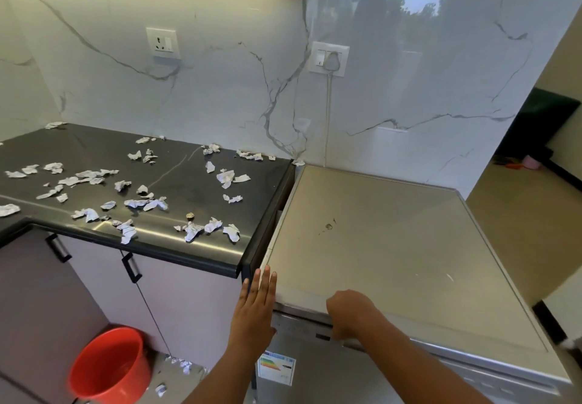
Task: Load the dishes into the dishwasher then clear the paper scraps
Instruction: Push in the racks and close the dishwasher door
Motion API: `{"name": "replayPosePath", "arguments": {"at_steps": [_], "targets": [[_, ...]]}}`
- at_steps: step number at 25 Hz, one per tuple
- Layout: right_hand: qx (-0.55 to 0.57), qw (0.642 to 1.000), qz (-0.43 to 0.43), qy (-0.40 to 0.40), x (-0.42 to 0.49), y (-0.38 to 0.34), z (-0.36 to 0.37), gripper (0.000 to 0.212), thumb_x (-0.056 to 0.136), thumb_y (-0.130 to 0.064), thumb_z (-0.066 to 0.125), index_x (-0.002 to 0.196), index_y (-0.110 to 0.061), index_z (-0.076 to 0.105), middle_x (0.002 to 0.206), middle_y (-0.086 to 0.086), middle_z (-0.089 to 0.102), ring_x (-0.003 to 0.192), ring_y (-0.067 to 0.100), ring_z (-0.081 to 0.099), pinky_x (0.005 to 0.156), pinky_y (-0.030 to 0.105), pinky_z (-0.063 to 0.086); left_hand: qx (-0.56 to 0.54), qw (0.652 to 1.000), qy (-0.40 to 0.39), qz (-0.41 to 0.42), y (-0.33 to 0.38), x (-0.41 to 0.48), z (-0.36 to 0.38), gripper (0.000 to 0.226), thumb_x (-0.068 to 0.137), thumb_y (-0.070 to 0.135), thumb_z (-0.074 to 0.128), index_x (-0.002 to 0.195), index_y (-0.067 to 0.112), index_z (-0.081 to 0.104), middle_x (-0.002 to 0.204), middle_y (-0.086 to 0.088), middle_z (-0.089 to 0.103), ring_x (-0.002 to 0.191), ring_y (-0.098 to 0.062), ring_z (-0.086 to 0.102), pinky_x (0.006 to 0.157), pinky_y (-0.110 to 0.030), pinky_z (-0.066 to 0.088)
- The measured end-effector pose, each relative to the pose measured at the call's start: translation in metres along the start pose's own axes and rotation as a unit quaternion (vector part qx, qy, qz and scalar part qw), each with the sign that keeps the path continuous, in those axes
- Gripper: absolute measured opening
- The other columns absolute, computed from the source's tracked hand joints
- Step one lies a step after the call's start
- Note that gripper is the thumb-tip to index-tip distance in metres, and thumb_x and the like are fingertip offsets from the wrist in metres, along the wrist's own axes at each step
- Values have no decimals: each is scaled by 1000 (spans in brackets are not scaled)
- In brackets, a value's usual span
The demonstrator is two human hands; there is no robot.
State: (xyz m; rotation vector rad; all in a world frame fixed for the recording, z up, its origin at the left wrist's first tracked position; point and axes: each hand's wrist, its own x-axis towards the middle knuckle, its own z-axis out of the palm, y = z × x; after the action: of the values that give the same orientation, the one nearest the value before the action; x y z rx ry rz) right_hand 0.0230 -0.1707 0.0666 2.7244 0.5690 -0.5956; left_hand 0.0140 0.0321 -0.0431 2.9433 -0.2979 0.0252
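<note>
The grey dishwasher [393,246] stands to the right of the dark countertop [176,170], its door closed. My right hand [349,312] curls its fingers over the top front edge of the door, at the control strip. My left hand [256,306] lies flat with straight fingers against the dishwasher's front left corner. Several crumpled paper scraps [132,202] are strewn across the countertop. A few more scraps [182,366] lie on the floor. No dishes show.
A red bucket [110,369] stands on the floor below the cabinet doors [104,281]. A plug and cord [330,63] hang on the marble wall behind the dishwasher. An opening at the right leads to another room.
</note>
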Motion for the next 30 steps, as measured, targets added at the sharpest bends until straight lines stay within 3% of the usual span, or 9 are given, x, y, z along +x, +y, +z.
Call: {"name": "replayPosePath", "arguments": {"at_steps": [3,7,12,17,24,30], "targets": [[-8,1000,7,-27,10,1,-7,27,83,-17,60,106,-2,59,109,15,60,89,29,59,78,36,49,-23,999,29,22,-3,9,15,140,39,47,89,150,9,12,151,-11,27,144,-30,9,116,-41,4],[-30,997,14,-74,26,-7,-11,25,85,-10,60,108,-2,61,99,15,58,90,29,60,70,33,43,-42,995,83,42,-7,14,30,137,47,40,88,151,13,3,143,-15,35,134,-35,29,114,-46,10],[-23,993,21,-111,43,-10,-16,22,86,-10,58,107,-4,62,85,6,48,85,27,56,70,31,42,13,976,184,113,-21,14,53,94,58,35,76,138,12,33,138,-19,36,127,-38,34,112,-47,16],[-31,991,30,-125,58,-10,-11,21,86,-10,57,106,-5,63,86,6,49,83,25,54,70,31,42,30,970,219,101,-24,20,59,73,62,38,61,128,16,41,135,-14,38,122,-34,39,96,-50,30],[-44,988,64,-132,61,-21,-7,25,84,-8,62,109,-5,63,66,4,39,70,23,48,69,32,41,-22,981,179,72,-14,14,50,104,36,30,85,129,17,41,134,-14,40,123,-34,38,92,-50,30],[-13,993,87,-72,36,-25,-8,22,85,-12,60,106,-5,63,94,10,57,84,24,57,70,30,42,-59,986,132,87,-14,7,22,99,36,39,90,122,20,46,126,-11,52,118,-28,42,93,-47,29]]}}
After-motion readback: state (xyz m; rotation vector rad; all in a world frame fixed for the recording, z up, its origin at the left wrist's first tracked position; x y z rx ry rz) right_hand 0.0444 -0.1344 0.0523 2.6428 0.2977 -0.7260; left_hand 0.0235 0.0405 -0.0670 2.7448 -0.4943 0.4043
